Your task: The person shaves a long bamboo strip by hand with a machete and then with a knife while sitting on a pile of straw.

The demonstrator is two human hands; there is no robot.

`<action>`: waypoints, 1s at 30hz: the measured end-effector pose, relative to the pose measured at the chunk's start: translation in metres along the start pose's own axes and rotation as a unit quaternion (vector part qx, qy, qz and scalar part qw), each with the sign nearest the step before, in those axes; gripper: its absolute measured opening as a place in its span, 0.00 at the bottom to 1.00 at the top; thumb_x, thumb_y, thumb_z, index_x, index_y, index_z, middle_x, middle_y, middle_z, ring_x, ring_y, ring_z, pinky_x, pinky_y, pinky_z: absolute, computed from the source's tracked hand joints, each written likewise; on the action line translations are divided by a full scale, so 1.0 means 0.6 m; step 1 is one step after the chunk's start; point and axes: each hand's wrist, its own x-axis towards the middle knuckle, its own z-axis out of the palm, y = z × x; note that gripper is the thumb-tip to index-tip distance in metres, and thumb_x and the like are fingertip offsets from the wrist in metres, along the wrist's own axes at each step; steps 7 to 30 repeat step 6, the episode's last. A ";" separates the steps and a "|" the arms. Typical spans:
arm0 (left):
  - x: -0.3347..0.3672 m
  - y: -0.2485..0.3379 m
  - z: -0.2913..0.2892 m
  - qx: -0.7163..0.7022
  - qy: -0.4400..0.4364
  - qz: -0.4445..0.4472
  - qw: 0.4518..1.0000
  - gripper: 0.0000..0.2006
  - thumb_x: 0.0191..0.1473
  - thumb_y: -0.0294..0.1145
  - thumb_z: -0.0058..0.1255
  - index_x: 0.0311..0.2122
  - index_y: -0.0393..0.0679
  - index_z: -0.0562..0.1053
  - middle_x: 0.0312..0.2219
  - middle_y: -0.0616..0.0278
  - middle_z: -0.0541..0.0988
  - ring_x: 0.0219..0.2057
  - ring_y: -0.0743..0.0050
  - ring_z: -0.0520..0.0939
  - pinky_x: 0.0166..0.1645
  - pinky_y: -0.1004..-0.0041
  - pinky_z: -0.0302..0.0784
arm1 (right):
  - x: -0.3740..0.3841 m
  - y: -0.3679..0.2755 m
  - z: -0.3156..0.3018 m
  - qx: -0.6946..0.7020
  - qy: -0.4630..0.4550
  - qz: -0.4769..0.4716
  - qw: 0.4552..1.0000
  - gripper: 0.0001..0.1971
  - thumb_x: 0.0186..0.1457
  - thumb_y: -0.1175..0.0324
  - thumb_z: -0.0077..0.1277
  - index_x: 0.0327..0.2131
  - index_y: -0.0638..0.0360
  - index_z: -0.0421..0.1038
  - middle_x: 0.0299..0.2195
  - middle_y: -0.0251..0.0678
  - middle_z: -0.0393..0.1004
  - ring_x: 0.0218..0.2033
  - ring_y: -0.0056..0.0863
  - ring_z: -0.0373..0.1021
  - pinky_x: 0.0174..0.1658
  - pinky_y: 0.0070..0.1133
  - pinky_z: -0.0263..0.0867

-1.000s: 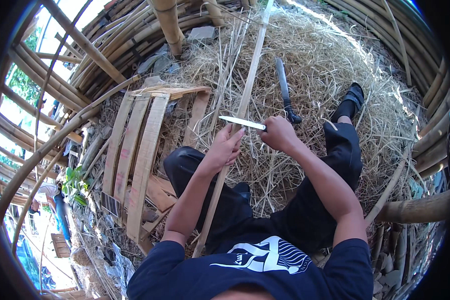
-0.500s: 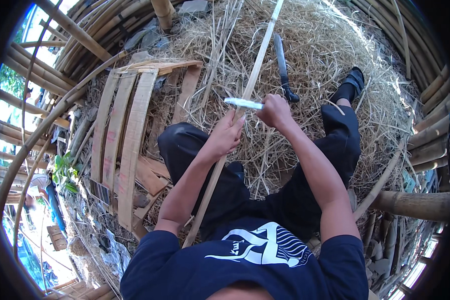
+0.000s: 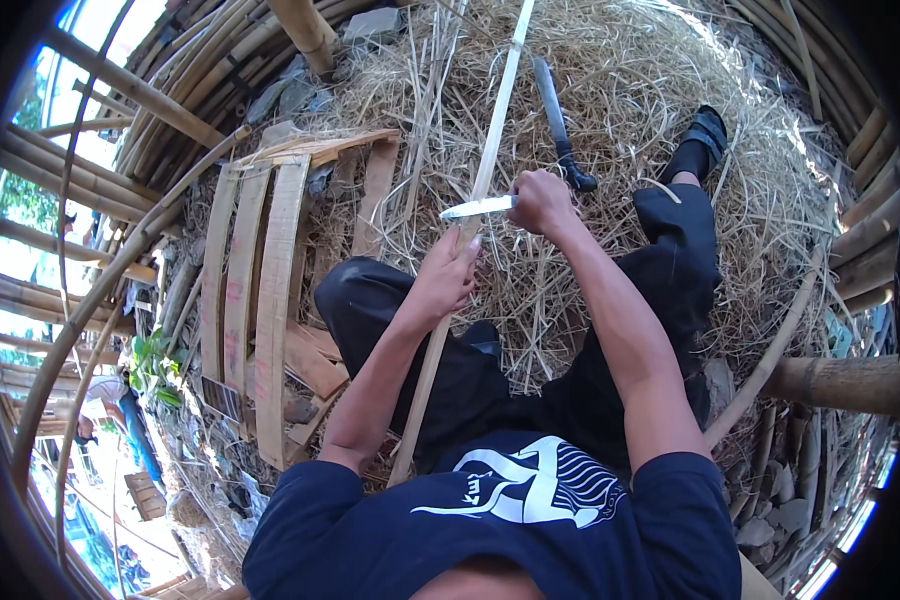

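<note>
A long pale bamboo strip (image 3: 494,135) runs from the far edge down between my legs to my waist. My left hand (image 3: 447,272) is closed round it near its middle. My right hand (image 3: 544,203) grips a knife by its handle, which the fingers hide. The knife's shiny blade (image 3: 477,207) lies across the strip, just beyond my left hand, its tip pointing left. Beyond my right hand a machete (image 3: 552,112) with a dark handle rests on the shavings.
A slatted wooden crate (image 3: 282,270) lies to the left. Bamboo shavings (image 3: 610,240) cover the ground around my legs. Bamboo poles (image 3: 120,90) stand along the left, and a thick bamboo pole (image 3: 835,385) juts in at right. Beyond the left poles there is another person (image 3: 135,430).
The knife and my right hand have shifted slightly left and toward the far side. The strip's far part has moved a little left. The whole view has turned slightly.
</note>
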 end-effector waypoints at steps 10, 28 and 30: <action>-0.017 0.006 0.005 -0.039 -0.025 -0.006 0.999 0.07 0.62 0.35 0.38 0.43 0.49 0.59 0.14 0.76 0.54 0.08 0.92 0.53 0.09 0.86 0.46 | 0.002 -0.004 -0.006 0.018 0.003 -0.004 1.000 0.08 0.37 0.67 0.53 0.20 0.61 0.76 0.22 0.49 0.75 0.28 0.46 0.74 0.36 0.32 0.71; -0.017 0.006 0.005 -0.039 -0.025 -0.006 0.999 0.07 0.62 0.35 0.38 0.43 0.49 0.59 0.14 0.76 0.54 0.08 0.92 0.53 0.09 0.86 0.46 | 0.002 -0.004 -0.006 0.018 0.003 -0.004 1.000 0.08 0.37 0.67 0.53 0.20 0.61 0.76 0.22 0.49 0.75 0.28 0.46 0.74 0.36 0.32 0.71; -0.017 0.006 0.005 -0.039 -0.025 -0.006 0.999 0.07 0.62 0.35 0.38 0.43 0.49 0.59 0.14 0.76 0.54 0.08 0.92 0.53 0.09 0.86 0.46 | 0.002 -0.004 -0.006 0.018 0.003 -0.004 1.000 0.08 0.37 0.67 0.53 0.20 0.61 0.76 0.22 0.49 0.75 0.28 0.46 0.74 0.36 0.32 0.71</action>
